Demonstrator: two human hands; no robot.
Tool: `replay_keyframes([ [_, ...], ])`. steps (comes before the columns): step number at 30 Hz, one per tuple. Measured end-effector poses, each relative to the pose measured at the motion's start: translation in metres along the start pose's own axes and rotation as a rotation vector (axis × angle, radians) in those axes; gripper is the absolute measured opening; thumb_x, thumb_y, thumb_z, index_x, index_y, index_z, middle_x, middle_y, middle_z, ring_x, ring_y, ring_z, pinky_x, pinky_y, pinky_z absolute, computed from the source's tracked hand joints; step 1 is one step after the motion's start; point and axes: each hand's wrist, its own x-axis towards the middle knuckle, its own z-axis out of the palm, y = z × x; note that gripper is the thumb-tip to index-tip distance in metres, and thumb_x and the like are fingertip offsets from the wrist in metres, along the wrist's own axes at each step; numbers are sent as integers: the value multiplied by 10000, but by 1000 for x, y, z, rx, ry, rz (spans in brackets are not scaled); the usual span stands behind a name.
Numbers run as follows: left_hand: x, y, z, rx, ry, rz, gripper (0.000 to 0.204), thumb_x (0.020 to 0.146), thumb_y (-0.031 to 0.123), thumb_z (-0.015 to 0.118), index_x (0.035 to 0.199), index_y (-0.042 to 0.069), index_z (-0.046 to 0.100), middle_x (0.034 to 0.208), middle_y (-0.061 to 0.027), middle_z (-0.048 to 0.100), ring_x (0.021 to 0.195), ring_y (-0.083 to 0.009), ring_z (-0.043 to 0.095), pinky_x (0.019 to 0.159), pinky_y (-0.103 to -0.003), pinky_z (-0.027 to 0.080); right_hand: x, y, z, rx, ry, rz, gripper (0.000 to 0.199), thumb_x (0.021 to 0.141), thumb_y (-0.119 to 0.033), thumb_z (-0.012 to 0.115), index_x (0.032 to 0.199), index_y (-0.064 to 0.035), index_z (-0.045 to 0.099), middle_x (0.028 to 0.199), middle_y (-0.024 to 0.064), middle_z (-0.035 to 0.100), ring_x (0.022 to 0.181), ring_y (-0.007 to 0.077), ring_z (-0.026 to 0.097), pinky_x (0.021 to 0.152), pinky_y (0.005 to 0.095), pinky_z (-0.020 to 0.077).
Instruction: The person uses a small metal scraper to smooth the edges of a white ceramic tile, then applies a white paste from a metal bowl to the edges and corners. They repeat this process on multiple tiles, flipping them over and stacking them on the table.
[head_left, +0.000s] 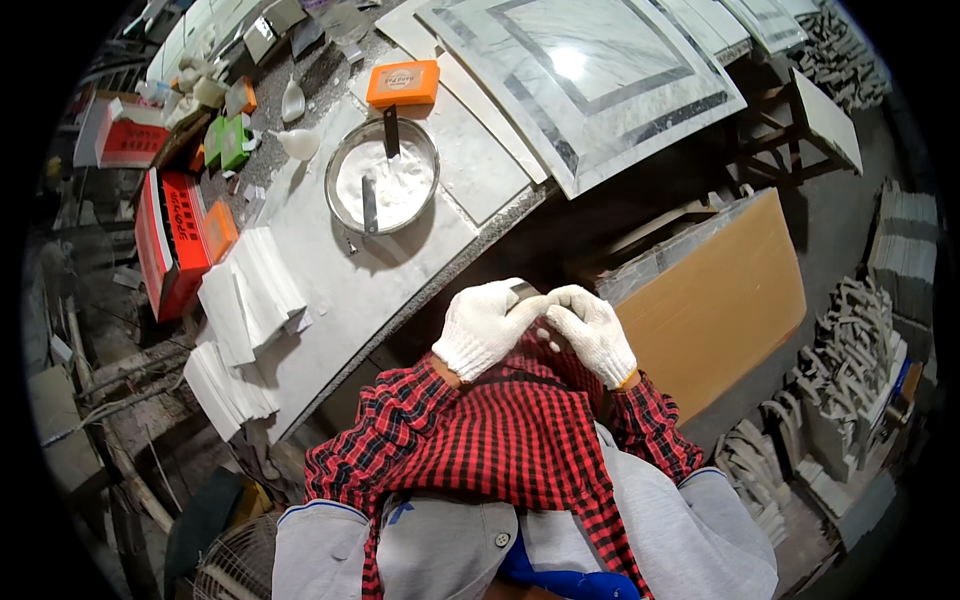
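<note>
In the head view, both hands wear white knitted gloves and meet just off the front edge of the worktop (335, 300). The left hand (482, 328) is curled, with a small grey piece (522, 290) between its thumb and fingers. The right hand (592, 332) is half closed, its fingertips touching the left thumb; whether it also grips the piece cannot be told.

On the worktop, between front and back edges, stands a metal bowl (433, 180) of white paste or powder (400, 185), with two dark tools (391, 130) in it. Behind it lies an orange box (403, 83). White slabs (262, 285) lie toward the worktop's left end.
</note>
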Motion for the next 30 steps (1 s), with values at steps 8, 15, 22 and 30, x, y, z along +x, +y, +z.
replay_keyframes([
  [8,8,-8,-13,425,-324,239,215,916,290,612,1005,122,712,903,-111,704,838,-308,681,735,-380,541,0,31,-24,166,-54,-74,193,949,-158,629,1048,7,646,784,39,657,672,92,595,622,244,494],
  [15,61,-5,-14,644,228,742,353,772,123,764,1104,56,666,1047,-153,688,968,-327,668,858,-392,537,49,55,-38,555,237,-243,234,1022,-239,533,1102,-21,563,793,5,603,626,59,533,559,213,436],
  [22,133,-22,-30,968,182,847,831,718,239,816,1432,49,434,1468,-213,446,1339,-420,439,1092,-491,392,119,41,-17,832,373,-385,241,1027,-292,529,1054,-62,593,769,-19,568,603,46,487,541,206,403],
  [30,146,-45,-27,859,128,851,861,731,264,825,1448,38,406,1500,-217,406,1378,-427,392,1096,-513,378,162,34,14,730,684,-582,249,1035,-290,527,1091,-65,619,809,-1,622,691,77,582,617,252,510],
])
